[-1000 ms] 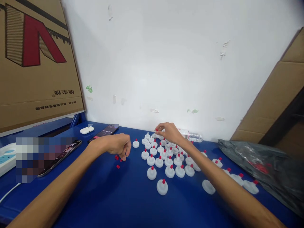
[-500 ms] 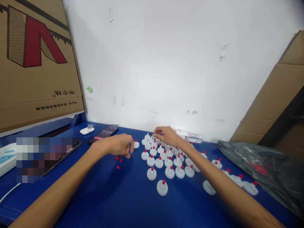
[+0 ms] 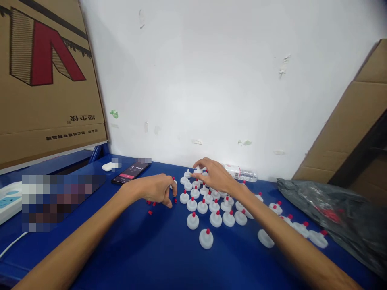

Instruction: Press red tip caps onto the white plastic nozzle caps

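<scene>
My left hand [image 3: 157, 189] is low over the blue table, fingers bent and somewhat apart. One small red tip cap [image 3: 175, 200] lies just under a fingertip; several other red tip caps [image 3: 150, 212] are scattered beneath and beside this hand. My right hand [image 3: 213, 175] reaches to the back of a group of white spouted lids, its thumb and fingers around a white lid [image 3: 198, 170]. A bare-spouted white lid [image 3: 187, 174] sits by its thumb. Most visible lids, such as the front white lid [image 3: 206, 239], carry red tips. Part of the group is hidden behind my right arm.
A clear bottle [image 3: 248, 175] lies against the wall. On the left are a phone with a timer [image 3: 131, 172], a white case [image 3: 107, 166] and a power strip [image 3: 10, 199]. A grey plastic bag [image 3: 329, 213] and cardboard [image 3: 338, 133] occupy the right side.
My left hand has shifted slightly right, and a red tip cap now shows under its fingertip. My right hand's fingers have spread around a white lid at the back.
</scene>
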A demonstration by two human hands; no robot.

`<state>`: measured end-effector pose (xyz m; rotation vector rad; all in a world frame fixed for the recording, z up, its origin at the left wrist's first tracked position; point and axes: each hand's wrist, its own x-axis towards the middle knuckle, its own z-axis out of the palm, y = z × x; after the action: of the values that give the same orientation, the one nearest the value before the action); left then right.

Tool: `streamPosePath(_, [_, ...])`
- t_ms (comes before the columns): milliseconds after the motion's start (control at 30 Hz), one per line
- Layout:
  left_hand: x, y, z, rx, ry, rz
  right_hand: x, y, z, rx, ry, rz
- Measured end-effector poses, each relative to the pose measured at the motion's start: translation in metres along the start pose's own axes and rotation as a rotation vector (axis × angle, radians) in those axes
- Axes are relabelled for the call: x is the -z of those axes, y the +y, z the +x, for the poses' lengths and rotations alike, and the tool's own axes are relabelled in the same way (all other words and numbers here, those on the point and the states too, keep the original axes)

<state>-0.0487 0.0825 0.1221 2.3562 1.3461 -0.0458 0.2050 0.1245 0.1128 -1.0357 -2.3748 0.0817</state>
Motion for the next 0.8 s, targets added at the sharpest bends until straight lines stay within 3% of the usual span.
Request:
streamPosePath(300, [-0.014, 0.018, 0.006, -0.096, 0.141, 0.085, 0.014, -0.020, -0.003, 0.078, -0.001, 0.047])
streamPosePath(633, [-0.026, 0.009, 0.018, -0.137, 0.209, 0.129, 0.021, -0.027, -0.004, 0.138, -0.011, 0.081])
streamPosePath(800, [-0.020, 0.011, 0.012, -0.132, 0.300, 0.099, 0.018, -0.021, -0.002, 0.122, 0.038, 0.098])
